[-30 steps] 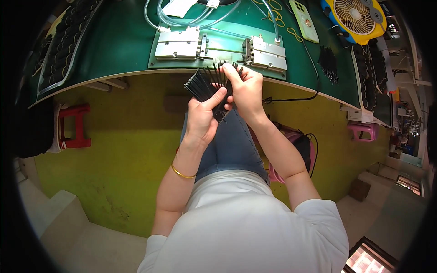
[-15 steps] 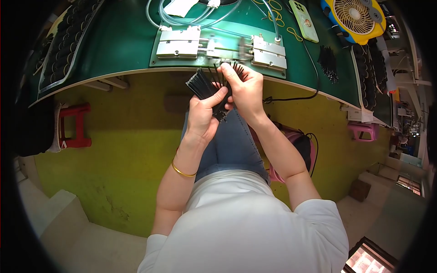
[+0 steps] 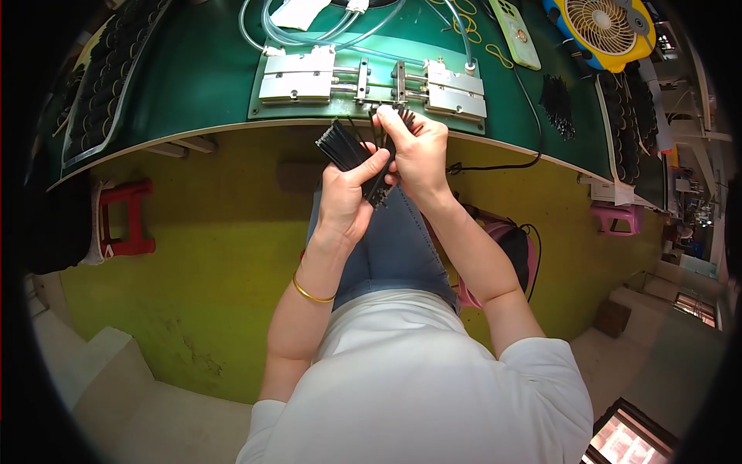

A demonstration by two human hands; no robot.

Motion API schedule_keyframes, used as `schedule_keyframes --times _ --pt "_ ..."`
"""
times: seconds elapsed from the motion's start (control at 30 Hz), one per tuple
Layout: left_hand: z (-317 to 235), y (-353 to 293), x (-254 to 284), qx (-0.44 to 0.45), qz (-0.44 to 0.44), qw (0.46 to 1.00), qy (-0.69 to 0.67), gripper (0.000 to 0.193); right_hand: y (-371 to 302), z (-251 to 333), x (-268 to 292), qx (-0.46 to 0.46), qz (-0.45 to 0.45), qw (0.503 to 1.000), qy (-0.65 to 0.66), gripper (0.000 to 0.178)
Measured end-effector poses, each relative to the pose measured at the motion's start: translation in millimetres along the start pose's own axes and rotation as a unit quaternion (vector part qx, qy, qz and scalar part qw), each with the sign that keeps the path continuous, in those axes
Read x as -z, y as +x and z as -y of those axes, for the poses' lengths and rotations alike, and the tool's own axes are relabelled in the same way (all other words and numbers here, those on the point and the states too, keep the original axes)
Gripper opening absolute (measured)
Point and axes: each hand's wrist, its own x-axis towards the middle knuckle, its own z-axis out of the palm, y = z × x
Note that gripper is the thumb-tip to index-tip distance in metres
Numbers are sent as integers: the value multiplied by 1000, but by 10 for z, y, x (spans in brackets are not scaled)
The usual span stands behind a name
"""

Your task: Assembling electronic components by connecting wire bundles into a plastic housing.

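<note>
My left hand (image 3: 344, 197) is closed round a thick bundle of thin black strips (image 3: 344, 145), whose pale tips fan out to the upper left. Beside it, my right hand (image 3: 417, 151) has thumb and fingers pinched at the front of a metal fixture, with more black strips poking out behind the fingers. What exactly its fingertips hold is partly hidden. The fixture has two silver cylinder blocks, a left block (image 3: 296, 77) and a right block (image 3: 454, 89), on a plate. Between them, a left dark jaw (image 3: 362, 80) and a right dark jaw (image 3: 399, 82) face each other, a gap apart.
The green table (image 3: 193, 69) carries clear air hoses (image 3: 309, 37), a phone (image 3: 515, 37), a yellow and blue fan (image 3: 607, 31) and a pile of black strips (image 3: 556, 104). Trays of black coils (image 3: 100, 100) flank both sides. A red stool (image 3: 127, 216) stands lower left.
The fixture's jaws, blurred in motion before, now stand sharp and closer together. My hands have barely moved; the right fingertips remain at the fixture's front.
</note>
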Motion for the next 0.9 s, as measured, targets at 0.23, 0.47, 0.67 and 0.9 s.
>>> schedule_keyframes --times 0.23,0.47,0.67,0.9 --pt "-40 -44 20 -17 9 1000 17 10 -62 43 -27 26 19 999 -27 20" --pt "-14 -18 36 -48 9 997 63 11 -40 51 -53 6 -12 1000 -27 20" --pt "-31 -20 38 -66 14 992 110 10 -5 9 -40 -8 -4 1000 15 21" --pt "-244 -137 14 22 47 995 81 15 -61 0 -35 15 -14 1000 -12 25"
